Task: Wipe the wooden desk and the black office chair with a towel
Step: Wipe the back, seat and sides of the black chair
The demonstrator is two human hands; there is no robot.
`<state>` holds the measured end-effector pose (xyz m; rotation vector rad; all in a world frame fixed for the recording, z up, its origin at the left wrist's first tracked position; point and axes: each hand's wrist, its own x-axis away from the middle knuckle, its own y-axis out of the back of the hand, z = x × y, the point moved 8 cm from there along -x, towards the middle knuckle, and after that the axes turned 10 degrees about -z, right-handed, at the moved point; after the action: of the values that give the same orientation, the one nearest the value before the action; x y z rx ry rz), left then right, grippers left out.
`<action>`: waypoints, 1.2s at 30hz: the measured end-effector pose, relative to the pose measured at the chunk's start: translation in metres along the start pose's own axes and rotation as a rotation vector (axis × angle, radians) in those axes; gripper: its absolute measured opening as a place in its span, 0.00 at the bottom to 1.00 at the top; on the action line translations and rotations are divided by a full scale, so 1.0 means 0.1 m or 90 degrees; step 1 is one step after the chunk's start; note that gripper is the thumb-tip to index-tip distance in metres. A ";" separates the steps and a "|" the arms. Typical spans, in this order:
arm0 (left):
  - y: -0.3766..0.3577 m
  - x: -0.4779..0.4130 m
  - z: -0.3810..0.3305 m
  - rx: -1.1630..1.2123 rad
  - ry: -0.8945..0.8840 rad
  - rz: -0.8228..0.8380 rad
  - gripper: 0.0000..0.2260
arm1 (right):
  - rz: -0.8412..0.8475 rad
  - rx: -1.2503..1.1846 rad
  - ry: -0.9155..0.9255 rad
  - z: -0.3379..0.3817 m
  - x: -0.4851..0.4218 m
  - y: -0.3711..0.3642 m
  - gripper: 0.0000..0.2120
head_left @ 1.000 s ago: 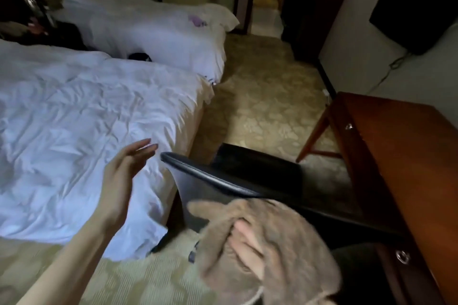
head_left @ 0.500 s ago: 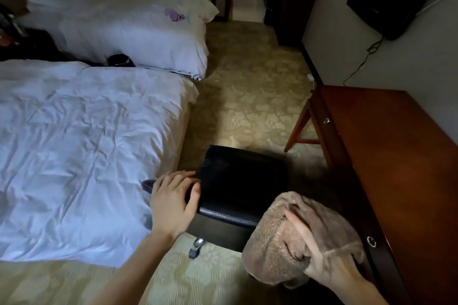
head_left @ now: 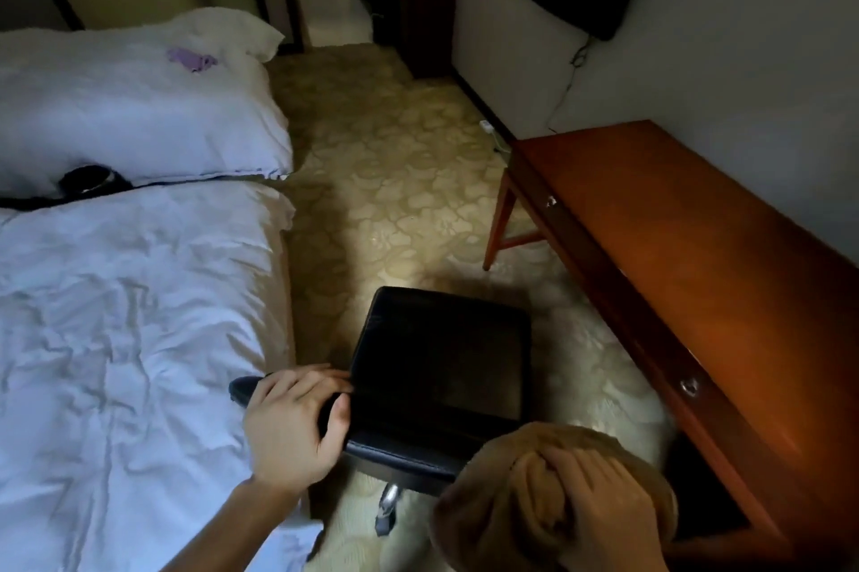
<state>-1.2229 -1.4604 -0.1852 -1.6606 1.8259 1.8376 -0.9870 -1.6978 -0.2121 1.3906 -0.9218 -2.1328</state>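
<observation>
A dim hotel room is seen from above. Two white beds are made up to the left of the black office chair [head_left: 441,367]. The near bed [head_left: 130,315] lies just beside the chair, and the far bed [head_left: 139,115] lies further off to its left. The wooden desk [head_left: 720,292] is set along the wall, apart from the chair on its right, with patterned carpet [head_left: 409,181] between them. The chair itself is placed low in the middle of the view, its dark padded surface facing up.

A brown towel [head_left: 492,501] is bunched over the chair's near right corner. Whether it is pressed onto the padding cannot be told. The towel is gripped from above by the right hand [head_left: 599,492], with the fingers curled into its folds. The chair's left edge is gripped by the left hand [head_left: 293,427], fingers over the top and thumb on the near side.

The step in hand is judged to be the wiping of the chair. A caster [head_left: 388,501] is seen beneath the chair, so it may roll and is best held steady by the left hand. The towel is best drawn in long overlapping strokes from the near edge outward, with seams and rim included.

Two drawers are marked in the desk front, right of the chair, by a near knob [head_left: 689,385] and a far knob [head_left: 551,201]. Both are shut, so their contents cannot be seen.
</observation>
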 end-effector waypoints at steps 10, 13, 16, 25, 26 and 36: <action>-0.15 -0.48 0.55 0.026 -0.031 0.091 0.16 | -0.017 0.030 0.092 0.69 -0.26 0.02 0.18; -0.20 -0.55 0.60 0.046 -0.047 0.074 0.15 | -0.049 0.036 0.110 0.68 -0.27 -0.03 0.21; -0.26 -0.63 0.65 0.064 -0.059 0.060 0.14 | -0.053 0.031 0.106 0.63 -0.29 -0.11 0.21; -0.63 -1.05 0.91 0.070 -0.095 0.043 0.17 | -0.106 0.045 0.109 0.66 -0.71 -0.40 0.24; -0.70 -1.12 0.95 0.070 -0.101 0.038 0.17 | -0.106 0.051 0.105 0.65 -0.78 -0.47 0.23; -1.60 -2.04 1.26 0.034 -0.131 0.147 0.21 | -0.067 0.058 -0.031 0.42 -1.51 -1.18 0.18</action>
<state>-1.1057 -1.1964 -0.1897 -1.2351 2.0261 1.9410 -0.9643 -1.5043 -0.1910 1.4669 -0.9964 -2.2358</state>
